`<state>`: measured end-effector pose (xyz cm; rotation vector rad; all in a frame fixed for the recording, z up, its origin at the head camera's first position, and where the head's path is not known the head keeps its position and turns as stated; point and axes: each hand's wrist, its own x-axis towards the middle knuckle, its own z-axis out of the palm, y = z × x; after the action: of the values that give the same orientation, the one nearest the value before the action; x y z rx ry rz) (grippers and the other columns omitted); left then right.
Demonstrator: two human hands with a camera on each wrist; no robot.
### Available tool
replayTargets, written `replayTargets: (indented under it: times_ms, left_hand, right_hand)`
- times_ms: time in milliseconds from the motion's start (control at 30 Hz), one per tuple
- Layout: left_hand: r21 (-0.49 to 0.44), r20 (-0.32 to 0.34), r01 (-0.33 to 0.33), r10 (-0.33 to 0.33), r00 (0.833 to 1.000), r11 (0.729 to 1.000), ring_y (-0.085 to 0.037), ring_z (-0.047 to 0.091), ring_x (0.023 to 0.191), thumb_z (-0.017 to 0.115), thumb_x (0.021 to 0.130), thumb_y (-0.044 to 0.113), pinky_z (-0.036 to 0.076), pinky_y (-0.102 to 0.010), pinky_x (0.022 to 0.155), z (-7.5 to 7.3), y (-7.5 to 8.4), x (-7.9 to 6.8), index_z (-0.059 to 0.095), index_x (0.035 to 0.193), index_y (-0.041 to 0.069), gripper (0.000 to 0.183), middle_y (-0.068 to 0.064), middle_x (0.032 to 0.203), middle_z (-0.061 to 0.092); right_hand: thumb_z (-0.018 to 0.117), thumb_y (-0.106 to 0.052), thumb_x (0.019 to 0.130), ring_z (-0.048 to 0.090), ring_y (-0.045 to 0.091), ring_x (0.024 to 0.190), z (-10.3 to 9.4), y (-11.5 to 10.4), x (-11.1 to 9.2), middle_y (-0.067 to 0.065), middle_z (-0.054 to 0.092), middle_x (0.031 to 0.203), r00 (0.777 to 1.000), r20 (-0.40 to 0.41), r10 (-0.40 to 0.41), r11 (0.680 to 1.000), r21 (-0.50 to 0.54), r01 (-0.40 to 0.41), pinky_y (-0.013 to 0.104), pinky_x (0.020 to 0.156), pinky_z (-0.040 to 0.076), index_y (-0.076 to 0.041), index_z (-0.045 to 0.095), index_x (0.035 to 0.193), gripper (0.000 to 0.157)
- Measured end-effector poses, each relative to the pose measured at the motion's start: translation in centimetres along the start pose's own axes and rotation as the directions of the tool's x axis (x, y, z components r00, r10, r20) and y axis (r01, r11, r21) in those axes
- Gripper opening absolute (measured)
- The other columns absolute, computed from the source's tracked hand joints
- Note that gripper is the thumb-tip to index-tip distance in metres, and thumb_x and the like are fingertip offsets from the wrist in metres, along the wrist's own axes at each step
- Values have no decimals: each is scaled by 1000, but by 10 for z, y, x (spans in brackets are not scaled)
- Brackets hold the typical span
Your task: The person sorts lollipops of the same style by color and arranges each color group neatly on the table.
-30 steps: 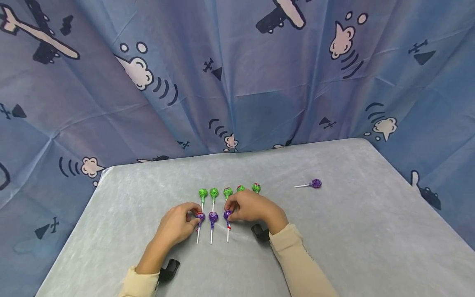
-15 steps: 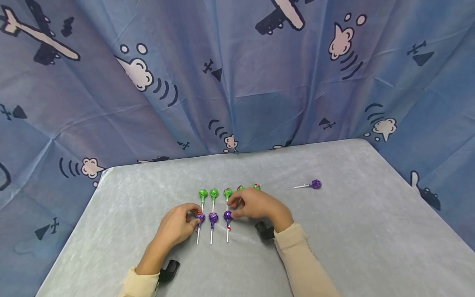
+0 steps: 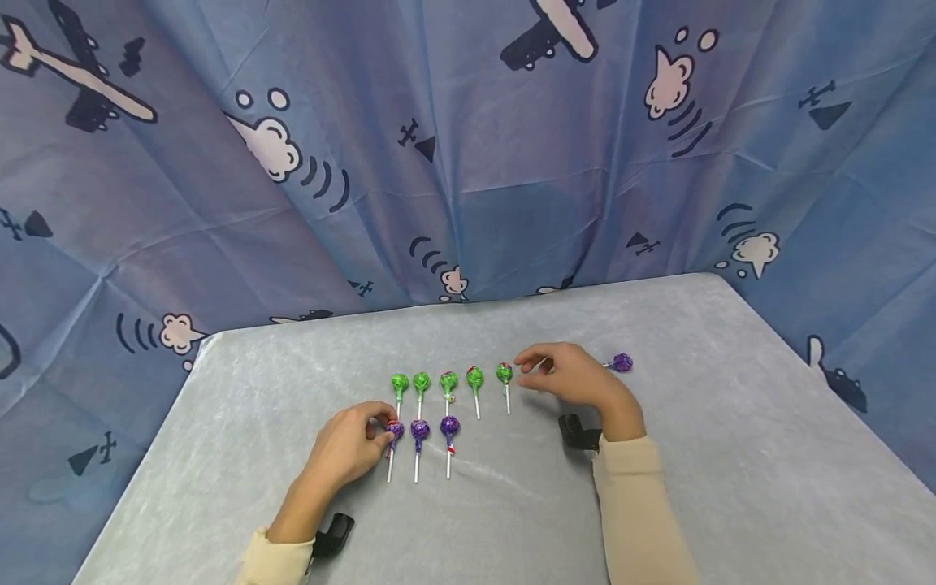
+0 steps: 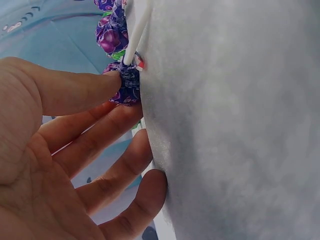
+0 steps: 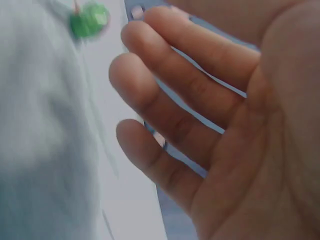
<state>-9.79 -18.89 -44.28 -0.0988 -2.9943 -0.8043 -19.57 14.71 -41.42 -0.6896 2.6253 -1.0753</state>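
My left hand (image 3: 349, 443) pinches the head of the leftmost purple lollipop (image 3: 396, 431) between thumb and fingers. In the left wrist view this wrapped purple lollipop (image 4: 129, 85) shows its white stick up close. Two more purple lollipops lie to its right, a middle one (image 3: 420, 430) and a right one (image 3: 449, 426), sticks toward me. My right hand (image 3: 574, 375) holds nothing, its fingers loosely bent just right of the last green lollipop (image 3: 504, 372). Beyond it, another purple lollipop (image 3: 622, 362) lies sideways, its stick mostly hidden by that hand.
Several green lollipops, among them a left one (image 3: 400, 382) and a fourth one (image 3: 475, 376), form a row behind the purple ones. A pale grey cloth covers the table (image 3: 702, 487). A blue patterned curtain (image 3: 351, 162) hangs along the back edge.
My right hand has let go of the right purple lollipop in the front row and moved right, uncovering the right-hand green lollipops. The left hand has stayed in place.
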Motion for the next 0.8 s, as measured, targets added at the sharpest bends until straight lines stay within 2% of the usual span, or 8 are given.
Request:
replayTargets:
  times_ms: [133, 267, 433, 600, 800]
  left_hand:
    - [-1, -5, 3, -3, 1000, 1000, -7, 49, 68, 76, 81, 10, 37, -28, 60, 0, -1, 0, 73, 98, 22, 21, 7, 89, 69]
    - [-3, -8, 4, -4, 1000, 1000, -6, 48, 68, 76, 81, 10, 37, -27, 60, 1, -2, -1, 73, 98, 22, 21, 7, 88, 69]
    - [-3, -3, 6, -6, 1000, 1000, -6, 49, 68, 77, 81, 10, 38, -27, 60, 2, -2, -2, 73, 98, 22, 21, 7, 89, 69]
    - [0, -3, 2, -2, 1000, 1000, -6, 49, 68, 76, 81, 11, 38, -28, 61, 2, -1, 0, 73, 100, 22, 22, 7, 90, 69]
    - [5, -3, -1, 1, 1000, 1000, -6, 49, 68, 77, 82, 11, 38, -28, 61, 1, -1, 1, 73, 99, 22, 21, 7, 88, 68]
  right_hand:
    - [69, -26, 94, 64, 23, 102, -16, 18, -12, 12, 69, 118, 996, -58, 73, 997, 25, -71, 34, 81, 51, -6, 65, 127, 39]
    - [67, -27, 95, 65, 23, 100, -29, 34, -25, 12, 68, 119, 982, -106, 156, 988, 34, -154, 35, 83, 51, -7, 64, 129, 40]
    - [67, -31, 95, 64, 27, 105, -40, 50, -37, 14, 67, 121, 964, -159, 215, 976, 7, -217, 34, 83, 50, -9, 63, 131, 42]
    - [67, -36, 95, 61, 31, 112, -49, 59, -46, 17, 65, 127, 938, -211, 274, 960, 9, -278, 36, 85, 50, -8, 61, 133, 47]
    - [64, -37, 96, 55, 39, 120, -57, 66, -53, 22, 56, 137, 889, -253, 382, 923, 65, -378, 52, 91, 48, -8, 54, 140, 53]
